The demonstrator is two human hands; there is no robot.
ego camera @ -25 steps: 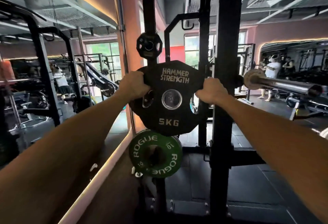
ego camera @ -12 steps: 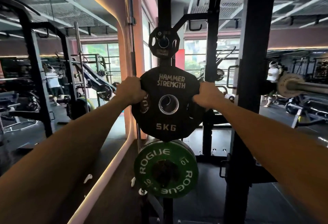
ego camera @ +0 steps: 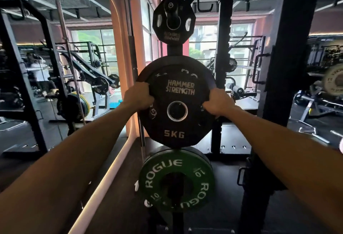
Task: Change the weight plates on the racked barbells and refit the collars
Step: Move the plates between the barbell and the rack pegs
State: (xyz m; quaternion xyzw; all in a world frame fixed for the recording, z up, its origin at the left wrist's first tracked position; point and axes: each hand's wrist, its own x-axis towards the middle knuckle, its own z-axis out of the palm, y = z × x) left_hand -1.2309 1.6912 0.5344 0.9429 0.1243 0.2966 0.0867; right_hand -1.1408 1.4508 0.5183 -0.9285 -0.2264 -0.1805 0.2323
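Observation:
A black 5 kg Hammer Strength plate (ego camera: 175, 128) is upright in front of me at arm's length. My left hand (ego camera: 138, 96) grips its left edge and my right hand (ego camera: 217, 102) grips its right edge. It is level with a storage post on the rack's black upright, and a larger black plate (ego camera: 207, 74) shows just behind it. Above hangs a small black plate (ego camera: 173, 22) on its peg. Below sits a green Rogue 10 plate (ego camera: 177, 180). The barbell's sleeve end with a pale plate (ego camera: 334, 80) shows blurred at far right.
A thick black rack upright (ego camera: 285, 66) stands close on my right. A bare barbell (ego camera: 130, 48) stands upright against the pink wall on the left. Other racks, benches and a person (ego camera: 39, 72) fill the room to the left.
I have carried the 5 kg plate closer to the rack's storage pegs, away from the barbell, which has slid to the far right. Both hands keep their grip on the plate.

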